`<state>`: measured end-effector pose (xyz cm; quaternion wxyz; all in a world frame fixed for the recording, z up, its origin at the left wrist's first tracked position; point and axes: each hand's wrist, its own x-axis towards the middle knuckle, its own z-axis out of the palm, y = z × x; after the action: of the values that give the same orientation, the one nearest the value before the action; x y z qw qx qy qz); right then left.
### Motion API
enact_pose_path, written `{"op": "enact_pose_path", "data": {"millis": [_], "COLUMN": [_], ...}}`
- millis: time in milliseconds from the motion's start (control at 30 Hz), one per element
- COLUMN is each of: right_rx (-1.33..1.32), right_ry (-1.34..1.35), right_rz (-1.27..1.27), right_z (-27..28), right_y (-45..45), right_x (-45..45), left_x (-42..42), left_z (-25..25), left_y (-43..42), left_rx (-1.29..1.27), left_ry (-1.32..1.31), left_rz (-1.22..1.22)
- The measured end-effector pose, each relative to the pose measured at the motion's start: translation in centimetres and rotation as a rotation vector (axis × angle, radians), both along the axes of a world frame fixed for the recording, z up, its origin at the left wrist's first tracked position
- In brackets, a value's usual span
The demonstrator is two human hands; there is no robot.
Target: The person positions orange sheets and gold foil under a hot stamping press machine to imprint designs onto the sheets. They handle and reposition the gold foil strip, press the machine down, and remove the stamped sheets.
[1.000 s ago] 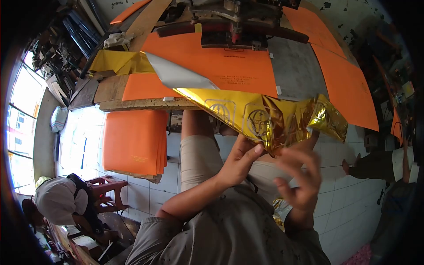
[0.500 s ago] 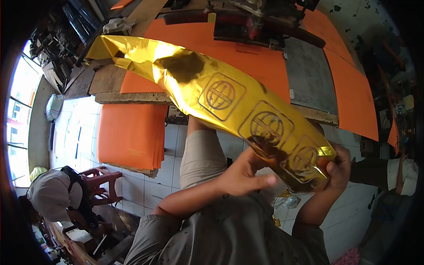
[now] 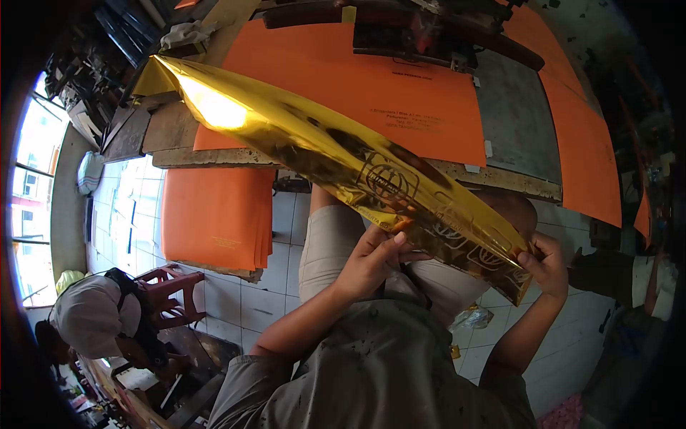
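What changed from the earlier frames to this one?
The right hand, open beside the gold foil at first, now grips its end. That crumpled end has swung lower in view, and the foil's grey side has turned out of sight. The orange stack stayed put.

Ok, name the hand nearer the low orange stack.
Left. The left hand, partway along the gold foil, is across one leg from the stack; the right hand, at the foil's right end, is farther.

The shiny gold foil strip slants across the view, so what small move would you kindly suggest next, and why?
Perhaps ease the right hand outward to flatten the gold foil strip: that hand pinches its lower end, the left hand is at its near edge, and it looks rumpled.
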<state>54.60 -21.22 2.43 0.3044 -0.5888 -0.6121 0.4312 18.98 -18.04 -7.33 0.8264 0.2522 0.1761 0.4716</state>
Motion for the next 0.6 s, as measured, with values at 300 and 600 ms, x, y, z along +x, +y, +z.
{"op": "enact_pose_path", "data": {"millis": [300,600], "right_rx": [0.033,0.008], "right_ry": [0.000,-0.008], "right_rz": [-0.062,-0.085], "right_z": [-0.7,-0.9], "right_y": [1.1,1.6], "right_x": [-0.9,-0.8], "left_x": [-0.4,-0.8], "left_z": [-0.1,-1.0], "left_y": [0.0,-0.1], "left_rx": [-0.005,0.011], "left_ry": [0.064,0.152], "left_rz": [0.000,-0.021]}}
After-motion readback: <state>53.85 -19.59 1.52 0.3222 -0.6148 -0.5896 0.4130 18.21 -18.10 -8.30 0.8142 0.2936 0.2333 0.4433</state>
